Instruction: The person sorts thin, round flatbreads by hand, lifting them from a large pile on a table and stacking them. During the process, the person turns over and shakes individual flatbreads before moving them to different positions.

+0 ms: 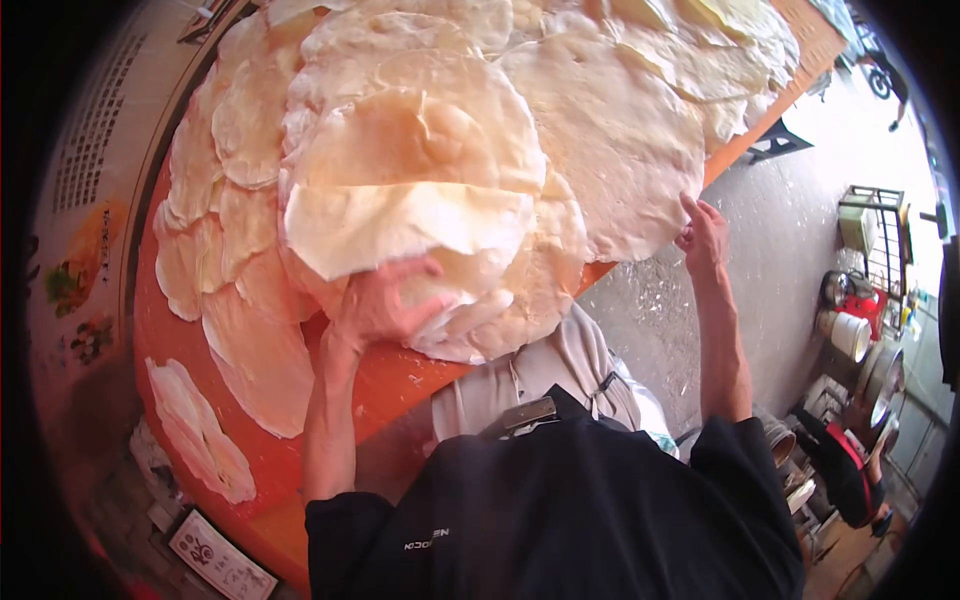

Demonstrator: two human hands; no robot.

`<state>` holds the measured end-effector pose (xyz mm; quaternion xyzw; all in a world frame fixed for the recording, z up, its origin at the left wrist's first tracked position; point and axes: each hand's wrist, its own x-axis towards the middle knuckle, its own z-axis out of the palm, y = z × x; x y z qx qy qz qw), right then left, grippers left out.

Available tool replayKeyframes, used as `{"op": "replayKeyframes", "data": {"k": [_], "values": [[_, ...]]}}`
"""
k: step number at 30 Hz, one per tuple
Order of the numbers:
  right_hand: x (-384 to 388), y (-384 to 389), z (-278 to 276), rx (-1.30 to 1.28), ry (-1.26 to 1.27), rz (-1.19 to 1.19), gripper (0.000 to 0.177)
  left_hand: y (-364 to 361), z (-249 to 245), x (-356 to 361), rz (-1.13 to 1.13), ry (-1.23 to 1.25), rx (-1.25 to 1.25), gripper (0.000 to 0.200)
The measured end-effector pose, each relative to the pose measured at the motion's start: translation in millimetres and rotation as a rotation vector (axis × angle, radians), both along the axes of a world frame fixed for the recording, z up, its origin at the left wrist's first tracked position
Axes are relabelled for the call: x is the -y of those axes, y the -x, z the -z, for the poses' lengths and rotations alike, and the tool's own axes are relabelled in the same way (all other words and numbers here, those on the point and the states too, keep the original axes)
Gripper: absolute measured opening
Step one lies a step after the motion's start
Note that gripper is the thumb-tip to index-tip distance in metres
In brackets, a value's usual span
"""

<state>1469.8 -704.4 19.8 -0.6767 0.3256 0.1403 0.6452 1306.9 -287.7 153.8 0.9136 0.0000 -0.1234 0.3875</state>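
Note:
Large thin sheets of pale dough [600, 130] lie overlapping in layers on an orange table [380, 385]. My left hand [385, 300] is at the near edge of the middle stack, fingers apart, partly under or against a folded sheet [410, 225] whose edge is raised; I cannot make out whether it grips anything. At the right, my right hand [703, 232] pinches the outer edge of a broad round dough sheet that reaches past the table's edge.
A long folded piece of dough [200, 430] lies at the table's left. Beyond the right table edge are grey floor [760, 260], a metal rack [880, 235], a white bucket [848, 335], basins and another person [845, 465]. A printed sign [220, 555] stands lower left.

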Motion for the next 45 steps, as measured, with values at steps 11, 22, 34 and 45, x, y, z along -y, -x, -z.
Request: {"op": "replayKeyframes", "data": {"k": [11, 22, 34, 45], "values": [[-38.0, 1.8, -21.1, 0.302, 0.095, -0.25, 0.042, -126.7, 35.9, 19.9, -0.061, -0.432, 0.786, 0.05], [-158.3, -54.4, -288.4, 0.924, -0.032, -0.703, 0.029, -34.5, 113.1, 51.0, -0.224, -0.583, 0.406, 0.068], [-170.4, -60.6, -212.1, 0.696, 0.023, -0.754, 0.035, 57.7, 81.7, 28.5, -0.205, -0.186, 0.536, 0.041], [-126.2, 104.1, -45.3, -0.066, -0.061, -0.637, 0.037, 156.4, 66.8, 15.4, -0.755, 0.121, 0.119, 0.019]]}}
